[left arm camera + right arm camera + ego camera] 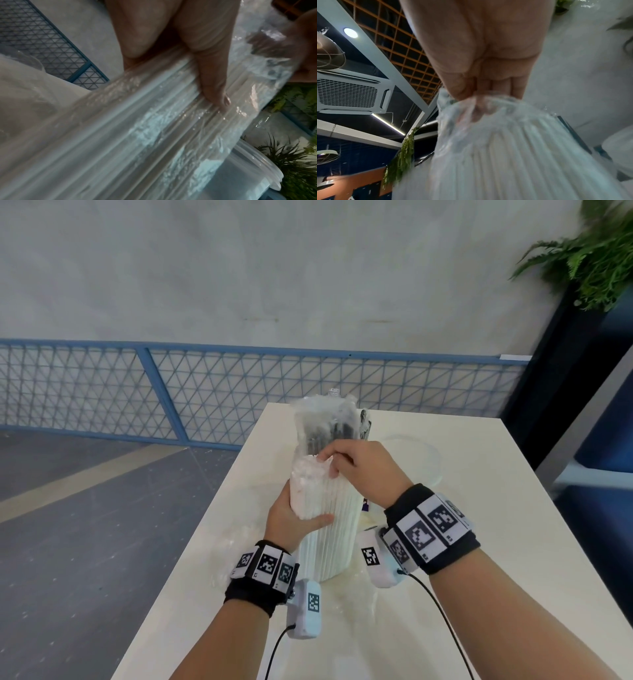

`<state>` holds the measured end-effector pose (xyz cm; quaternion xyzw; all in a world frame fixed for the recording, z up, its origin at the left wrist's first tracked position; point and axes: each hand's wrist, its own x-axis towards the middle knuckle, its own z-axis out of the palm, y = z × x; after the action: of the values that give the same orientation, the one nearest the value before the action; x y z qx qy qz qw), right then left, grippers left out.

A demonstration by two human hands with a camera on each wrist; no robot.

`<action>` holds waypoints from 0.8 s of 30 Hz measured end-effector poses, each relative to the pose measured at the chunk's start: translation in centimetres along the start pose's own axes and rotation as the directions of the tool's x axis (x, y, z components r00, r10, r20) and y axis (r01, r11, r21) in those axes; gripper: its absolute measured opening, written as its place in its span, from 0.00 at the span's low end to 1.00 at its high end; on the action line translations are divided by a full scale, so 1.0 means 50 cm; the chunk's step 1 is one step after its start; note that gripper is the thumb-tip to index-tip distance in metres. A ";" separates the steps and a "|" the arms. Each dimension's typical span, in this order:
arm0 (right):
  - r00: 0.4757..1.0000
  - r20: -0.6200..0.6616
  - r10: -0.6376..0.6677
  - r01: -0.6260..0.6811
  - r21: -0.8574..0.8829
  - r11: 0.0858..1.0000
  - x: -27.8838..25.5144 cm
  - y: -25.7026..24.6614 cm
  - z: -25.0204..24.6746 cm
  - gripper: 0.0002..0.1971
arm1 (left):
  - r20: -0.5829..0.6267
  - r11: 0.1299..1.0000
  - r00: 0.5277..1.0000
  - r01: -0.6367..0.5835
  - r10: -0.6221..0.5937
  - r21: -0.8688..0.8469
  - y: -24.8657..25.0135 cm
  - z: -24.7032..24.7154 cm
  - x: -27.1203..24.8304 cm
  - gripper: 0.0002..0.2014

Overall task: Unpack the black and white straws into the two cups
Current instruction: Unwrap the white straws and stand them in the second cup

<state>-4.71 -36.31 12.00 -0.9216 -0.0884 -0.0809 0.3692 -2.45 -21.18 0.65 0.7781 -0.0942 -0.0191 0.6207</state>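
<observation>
Left hand: my left hand (294, 522) is wrapped round the lower-middle of the white straws (330, 529), thumb laid across the front; on the left wrist camera the thumb (212, 86) presses flat on the ribbed bundle.
White straws: I see them standing upright as one thick bundle on the table (462, 594), between my two wrists, their lower end near the table's front half.
Right hand: my right hand (363, 470) comes in from the right at the top of the bundle, fingers curled and pinching the clear wrapper (317, 470); the right wrist camera shows the fingertips (476, 108) bunched into the crumpled plastic.
Clear wrapper: it is gathered at the top of the white straws and rises above my hands as a loose, blurred sleeve.
Black straws: dark straws (363, 426) show just behind the wrapper's upper part; how they are held I cannot tell.
Cup: a clear cup (430, 460) sits farther back on the right, apart from the bundle.
</observation>
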 end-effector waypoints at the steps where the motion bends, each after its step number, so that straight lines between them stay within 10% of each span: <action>1: 1.000 0.021 -0.003 0.003 -0.005 1.000 0.000 -0.001 -0.002 0.13 | 0.004 1.000 1.000 -0.005 0.005 0.020 0.003 -0.001 0.000 0.37; 9: 0.956 0.279 -0.087 0.208 -0.441 0.873 0.007 -0.012 0.008 0.33 | 0.077 0.997 0.997 -0.038 0.033 0.063 0.020 -0.002 -0.003 0.36; 24: 0.918 0.395 -0.025 0.254 -0.541 0.802 0.026 0.006 0.030 0.23 | 0.197 0.998 0.980 0.042 -0.033 -0.042 0.006 -0.009 0.004 0.38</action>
<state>-3.26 -35.34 11.02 -0.9789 -0.1960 0.0427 0.0392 -2.23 -20.84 1.07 0.7595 -0.1399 -0.1096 0.6257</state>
